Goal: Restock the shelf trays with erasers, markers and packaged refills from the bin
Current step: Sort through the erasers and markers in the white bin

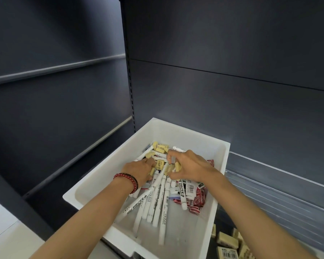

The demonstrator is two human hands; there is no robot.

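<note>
Shelving panels (54, 109), dark, with grey rails, fill the left side and end at a slotted upright (132, 101). White bin (108, 171) sits centre frame, tilted, with both forearms reaching into it. Left hand (139, 170), a red bead bracelet (127, 181) on its wrist, lies knuckles-up on the heap with its fingers curled down; one yellow eraser (151, 172) shows at its underside, but whether it is gripped cannot be told. More yellow erasers (161, 147) lie loose at the bin's far end. Right hand (192, 168), just beside the left, grasps a cluster of erasers (171, 168) in bent fingers above the heap. White markers (157, 200) lie fanned across the bin floor, mostly lengthwise under both hands. Packaged refills (199, 200) — red-and-white packs — are piled against the bin's right wall. Clear shelf trays (279, 189) stand to the right of the bin; the near one, at lower right, holds boxed erasers (227, 240).
</note>
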